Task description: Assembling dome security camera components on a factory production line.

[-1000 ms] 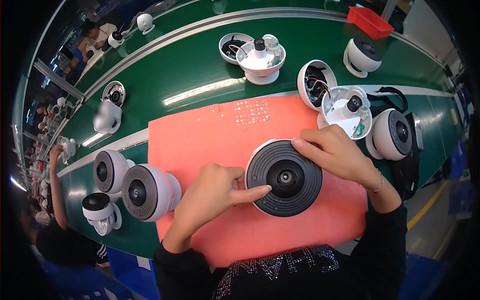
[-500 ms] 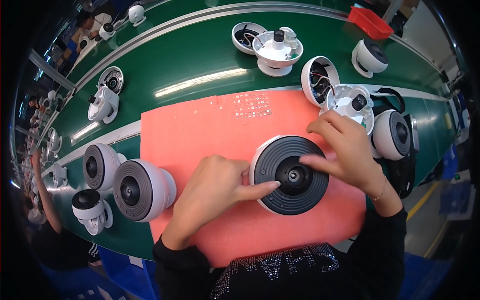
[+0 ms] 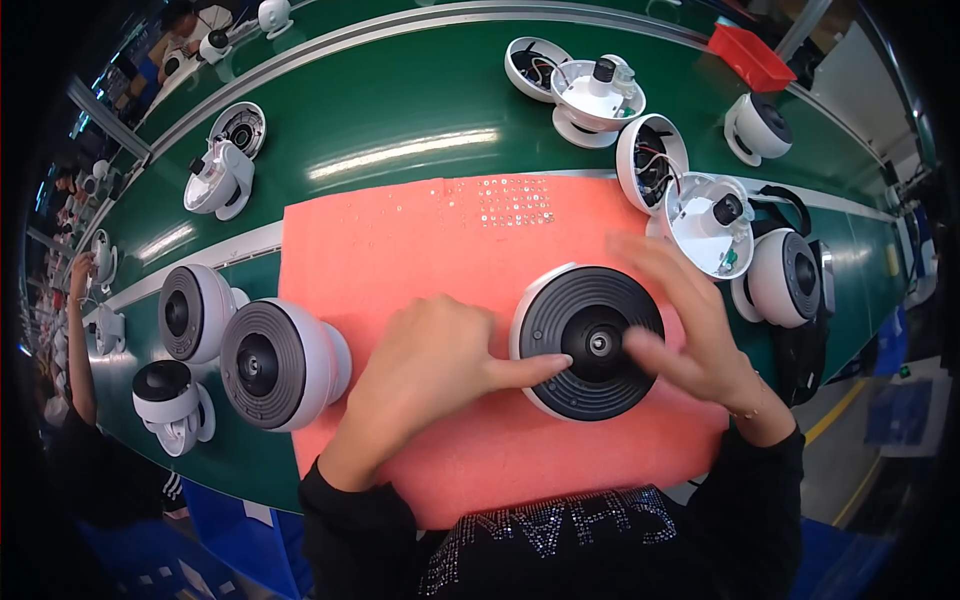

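Note:
A round white camera (image 3: 555, 392) with a dark grey ribbed face and a black lens at its centre rests on the pink mat, face up. My left hand (image 3: 430, 355) grips its left side. The left thumb lies across the ribbed face towards the lens, and the other fingers are bent, their tips hidden by the hand and the rim. Over the right part of the face hovers my right hand (image 3: 700, 330), thumb and fingers spread and slightly blurred. Its thumb tip is close to the lens; I cannot tell whether it touches.
The pink mat (image 3: 400, 250) carries rows of small shiny screws (image 3: 515, 200) at its far side. Left stand several finished-looking cameras (image 3: 265, 365). Opened white housings (image 3: 705, 225) with wires sit at the right and back. A red tray (image 3: 750, 58) is far right.
My right hand's thumb has moved off the lens area a little, and its fingers have shifted and blurred. The left hand keeps its place on the camera. The whole view has shifted slightly.

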A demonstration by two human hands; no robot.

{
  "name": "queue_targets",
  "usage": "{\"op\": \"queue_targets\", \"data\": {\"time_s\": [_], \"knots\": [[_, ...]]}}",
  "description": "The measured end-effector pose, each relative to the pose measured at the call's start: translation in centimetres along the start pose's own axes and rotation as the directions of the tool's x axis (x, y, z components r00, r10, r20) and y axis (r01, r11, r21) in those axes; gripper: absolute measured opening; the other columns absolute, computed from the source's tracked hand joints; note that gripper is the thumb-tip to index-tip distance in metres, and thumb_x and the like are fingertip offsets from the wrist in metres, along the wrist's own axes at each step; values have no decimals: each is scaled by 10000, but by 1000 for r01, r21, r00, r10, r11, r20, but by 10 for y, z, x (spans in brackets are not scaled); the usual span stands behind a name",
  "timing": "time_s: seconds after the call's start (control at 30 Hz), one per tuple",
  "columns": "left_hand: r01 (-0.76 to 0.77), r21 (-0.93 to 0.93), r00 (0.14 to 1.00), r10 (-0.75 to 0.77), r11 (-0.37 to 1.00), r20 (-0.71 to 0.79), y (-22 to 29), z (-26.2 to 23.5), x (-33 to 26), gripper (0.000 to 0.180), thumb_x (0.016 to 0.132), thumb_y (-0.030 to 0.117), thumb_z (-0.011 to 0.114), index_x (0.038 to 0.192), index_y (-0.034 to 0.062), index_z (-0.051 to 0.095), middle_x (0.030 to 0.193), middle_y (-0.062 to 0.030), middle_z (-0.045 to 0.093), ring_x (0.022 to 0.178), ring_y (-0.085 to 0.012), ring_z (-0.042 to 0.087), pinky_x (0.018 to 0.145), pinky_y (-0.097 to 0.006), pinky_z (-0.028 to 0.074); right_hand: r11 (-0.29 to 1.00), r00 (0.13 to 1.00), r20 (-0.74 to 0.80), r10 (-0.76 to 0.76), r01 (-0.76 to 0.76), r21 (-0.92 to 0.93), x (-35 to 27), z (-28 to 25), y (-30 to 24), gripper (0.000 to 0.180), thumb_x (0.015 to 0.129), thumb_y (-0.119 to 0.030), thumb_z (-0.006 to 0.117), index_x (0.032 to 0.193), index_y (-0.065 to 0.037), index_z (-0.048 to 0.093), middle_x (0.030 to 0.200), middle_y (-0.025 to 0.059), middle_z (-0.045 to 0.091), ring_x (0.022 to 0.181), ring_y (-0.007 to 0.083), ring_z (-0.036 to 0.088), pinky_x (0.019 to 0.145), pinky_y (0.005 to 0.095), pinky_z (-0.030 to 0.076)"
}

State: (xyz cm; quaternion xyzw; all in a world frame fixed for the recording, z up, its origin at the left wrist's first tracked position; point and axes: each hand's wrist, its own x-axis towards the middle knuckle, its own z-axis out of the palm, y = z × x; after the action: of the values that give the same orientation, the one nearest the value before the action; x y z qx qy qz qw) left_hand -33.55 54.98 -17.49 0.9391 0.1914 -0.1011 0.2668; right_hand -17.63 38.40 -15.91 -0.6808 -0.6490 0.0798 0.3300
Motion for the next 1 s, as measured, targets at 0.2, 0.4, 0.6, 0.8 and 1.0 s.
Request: {"op": "queue_targets", "data": {"time_s": [0.2,0.4,0.6,0.8,1.0], "knots": [[-180,-830,980,167,528,-106,-14,48,4,598,764,402,634,1114,-67,513,924,-207,622,903,-255,612,799,-347,466,672,857,323,402,-516,531,-8,15,9,395,893,-213,488,1206,3,383,1057,117,548,1005,154,517,879,279,393],[-573,-426,737,212,700,-642,0,33,-19,843,605,192,762,1265,-106,331,961,-226,595,868,-298,633,703,-329,522,833,976,1,218,-187,521,12,19,-13,756,628,-251,780,1202,4,358,1086,143,499,1049,196,505,888,297,402],[-576,-334,666,191,746,-721,-12,8,-36,842,601,198,762,1268,-99,343,990,-224,598,863,-255,637,716,-319,530,969,972,-209,-104,146,198,50,17,-22,695,556,-347,810,1077,1,508,943,140,611,868,236,618,771,311,477],[-800,-579,594,66,158,-802,-61,-8,4,708,631,231,699,1205,-63,408,1132,-155,518,1060,-230,518,926,-363,403,741,980,-147,-134,197,641,83,22,-31,1024,597,-230,795,1366,-65,139,1316,191,308,1213,283,359,944,374,390],[-877,-464,471,-29,-127,-882,-56,-21,44,690,729,413,593,1249,9,387,1188,-132,494,1097,-253,496,936,-384,400,854,860,-454,-234,404,327,110,47,-50,1021,567,-146,789,1372,-50,169,1256,197,414,1108,288,498,908,379,442]]}}
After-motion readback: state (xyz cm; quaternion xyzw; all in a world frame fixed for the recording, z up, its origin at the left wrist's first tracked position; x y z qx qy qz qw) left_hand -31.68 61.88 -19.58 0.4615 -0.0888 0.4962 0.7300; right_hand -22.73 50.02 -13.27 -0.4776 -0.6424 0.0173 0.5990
